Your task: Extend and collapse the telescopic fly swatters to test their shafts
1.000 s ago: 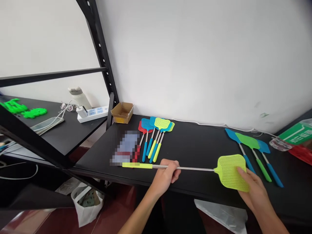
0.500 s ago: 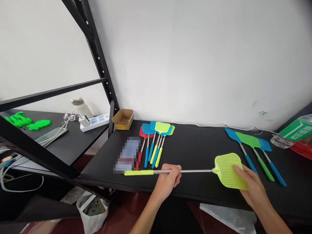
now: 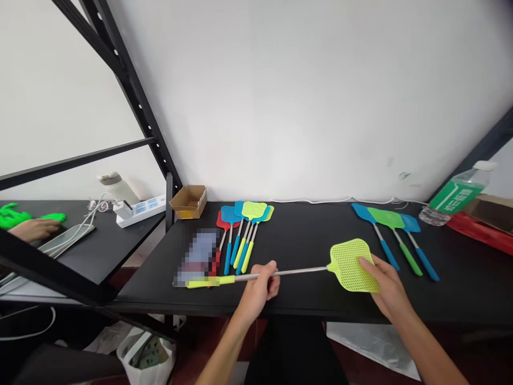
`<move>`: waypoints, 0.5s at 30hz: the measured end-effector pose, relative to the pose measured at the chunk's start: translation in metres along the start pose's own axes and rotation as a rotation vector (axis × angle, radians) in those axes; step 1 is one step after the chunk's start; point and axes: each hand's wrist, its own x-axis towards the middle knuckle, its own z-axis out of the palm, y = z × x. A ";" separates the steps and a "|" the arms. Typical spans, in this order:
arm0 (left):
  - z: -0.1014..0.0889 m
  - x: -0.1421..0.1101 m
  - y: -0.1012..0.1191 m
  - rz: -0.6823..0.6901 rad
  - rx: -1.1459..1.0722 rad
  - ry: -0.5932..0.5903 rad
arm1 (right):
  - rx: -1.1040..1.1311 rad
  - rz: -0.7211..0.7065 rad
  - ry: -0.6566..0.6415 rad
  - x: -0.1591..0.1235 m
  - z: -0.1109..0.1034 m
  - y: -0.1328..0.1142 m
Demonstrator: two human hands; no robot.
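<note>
A long yellow fly swatter (image 3: 348,256) lies stretched across the front of the black table (image 3: 304,235), its metal shaft extended and its yellow handle pointing left. My left hand (image 3: 258,286) is closed round the shaft near its middle. My right hand (image 3: 385,289) pinches the near right edge of the mesh head. A bunch of short swatters (image 3: 240,230) in red, blue and yellow lies behind my left hand. Three more swatters (image 3: 390,235), blue and green, lie at the right.
A small cardboard box (image 3: 189,200) sits at the table's back left. A green-labelled bottle (image 3: 457,193) lies at the far right. A black shelf frame (image 3: 132,96) stands left, with a power strip (image 3: 140,207) on the neighbouring table, where another person's hand (image 3: 34,229) rests.
The view has swung right and up, so everything has slid left in the picture. Both hands keep their hold on the yellow swatter. Another person's hand has come into view at far left.
</note>
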 end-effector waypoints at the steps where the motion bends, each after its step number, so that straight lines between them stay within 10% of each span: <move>1: 0.002 -0.001 -0.001 0.013 -0.011 -0.001 | 0.008 -0.012 -0.009 -0.002 -0.001 0.001; 6: 0.010 -0.007 -0.002 0.110 -0.025 0.031 | 0.018 -0.152 0.040 -0.011 -0.013 0.005; 11: 0.022 -0.019 0.005 0.113 -0.110 0.058 | -0.411 -0.605 0.371 -0.063 0.000 -0.024; 15: 0.033 -0.019 0.011 0.104 -0.089 0.037 | -0.589 -0.897 -0.196 -0.149 0.067 -0.037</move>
